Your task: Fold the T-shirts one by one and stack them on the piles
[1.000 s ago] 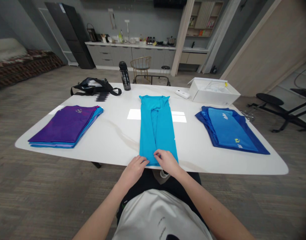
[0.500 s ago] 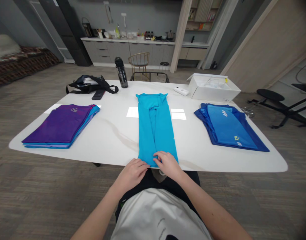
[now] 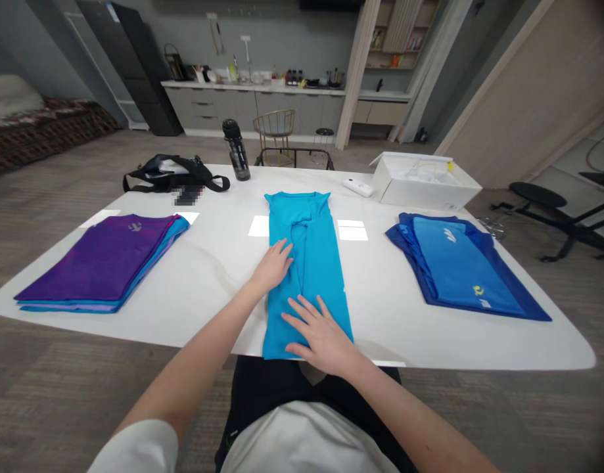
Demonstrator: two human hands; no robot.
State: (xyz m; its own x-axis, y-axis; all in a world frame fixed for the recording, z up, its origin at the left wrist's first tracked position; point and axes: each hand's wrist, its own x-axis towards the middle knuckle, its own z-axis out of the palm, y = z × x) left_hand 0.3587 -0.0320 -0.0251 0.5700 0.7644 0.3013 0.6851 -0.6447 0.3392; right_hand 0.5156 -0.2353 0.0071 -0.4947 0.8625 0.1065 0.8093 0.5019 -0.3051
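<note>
A turquoise shirt, folded into a long narrow strip, lies on the white table in front of me. Its collar end points away and its near end reaches the table's front edge. My left hand rests on the strip's left side around mid-length, fingers stretched out. Near the front end my right hand lies flat on the cloth with its fingers spread. To the left is a stack of folded shirts with a purple shirt on top. Folded blue shirts lie to the right.
Along the far side stand a black bag, a dark bottle, a small white device and an open white box. A blurred dark item lies by the bag. A chair stands beyond the table.
My left hand has moved forward from the shirt's near edge to its left middle. My right hand has spread flat on the near part. The view has shifted slightly.
</note>
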